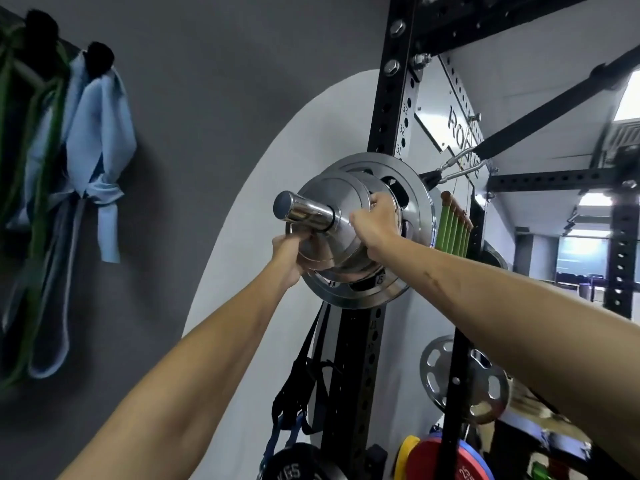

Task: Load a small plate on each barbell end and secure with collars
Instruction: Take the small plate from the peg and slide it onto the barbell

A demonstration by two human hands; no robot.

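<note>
Left hand: fingers curl round the small plate's lower rim.
Right hand: grips its upper rim.
Advice: slide it squarely off the storage peg, supporting both rims.

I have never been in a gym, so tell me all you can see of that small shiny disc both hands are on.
The small plate is a round disc of polished, chrome-looking metal with stepped rings on its face. It sits upright on a shiny peg that passes through its centre, in front of a larger holed plate. The left hand grips its lower edge; the right hand grips its upper right edge.
</note>
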